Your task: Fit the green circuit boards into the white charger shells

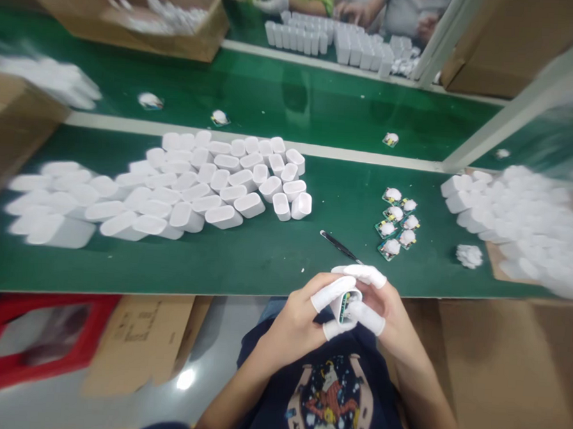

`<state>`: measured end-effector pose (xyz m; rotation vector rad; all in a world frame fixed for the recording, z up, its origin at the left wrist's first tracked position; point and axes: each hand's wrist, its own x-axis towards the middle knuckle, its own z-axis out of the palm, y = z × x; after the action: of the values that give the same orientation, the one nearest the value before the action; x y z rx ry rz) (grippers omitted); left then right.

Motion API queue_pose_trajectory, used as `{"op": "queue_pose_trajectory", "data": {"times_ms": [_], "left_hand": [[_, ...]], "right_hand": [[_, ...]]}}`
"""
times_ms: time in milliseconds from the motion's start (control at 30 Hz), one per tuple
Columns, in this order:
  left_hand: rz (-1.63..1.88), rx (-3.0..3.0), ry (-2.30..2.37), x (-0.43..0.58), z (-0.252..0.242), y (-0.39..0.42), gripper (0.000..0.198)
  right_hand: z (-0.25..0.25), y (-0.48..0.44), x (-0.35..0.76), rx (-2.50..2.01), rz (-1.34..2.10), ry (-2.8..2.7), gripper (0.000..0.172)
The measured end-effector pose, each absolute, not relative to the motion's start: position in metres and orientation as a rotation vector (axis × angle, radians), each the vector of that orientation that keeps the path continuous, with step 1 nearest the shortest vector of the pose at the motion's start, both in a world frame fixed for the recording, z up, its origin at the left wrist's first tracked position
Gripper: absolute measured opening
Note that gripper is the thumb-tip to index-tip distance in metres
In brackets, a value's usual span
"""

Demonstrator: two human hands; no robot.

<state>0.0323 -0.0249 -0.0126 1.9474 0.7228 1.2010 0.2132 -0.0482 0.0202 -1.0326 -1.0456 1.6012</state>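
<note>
At the near edge of the tabletop (265, 261), the left hand (296, 314) has its grip closed around a white housing (337, 313) with a circuit board (344, 306) inside its mouth, while the right hand's (391, 309) grip curls round the housing's right side, thumb at the rim. An off-centre thumb push could tilt or jam the board, and loosely placed, covered fingertips could let the housing slip.
</note>
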Motion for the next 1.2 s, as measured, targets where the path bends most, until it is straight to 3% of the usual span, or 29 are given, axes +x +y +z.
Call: {"op": "queue_pose_trajectory", "data": {"times_ms": [567, 767, 1067, 1200], "left_hand": [[1.135, 1.858, 0.775, 0.034, -0.016, -0.025, 0.057], [1.152, 1.947, 0.806, 0.033, -0.018, -0.024, 0.054], [1.148, 1.822, 0.845, 0.034, -0.015, -0.025, 0.036], [1.162, 1.54, 1.04, 0.031, -0.014, -0.023, 0.039]], "right_hand": [[0.018, -0.047, 0.212, -1.052, 1.537, -1.068, 0.048], [0.025, -0.047, 0.208, -1.155, 1.516, -1.239, 0.056], [0.018, -0.047, 0.217, -1.15, 1.441, -1.373, 0.044], [-0.002, -0.025, 0.227, -1.561, 0.881, -1.767, 0.036]]}}
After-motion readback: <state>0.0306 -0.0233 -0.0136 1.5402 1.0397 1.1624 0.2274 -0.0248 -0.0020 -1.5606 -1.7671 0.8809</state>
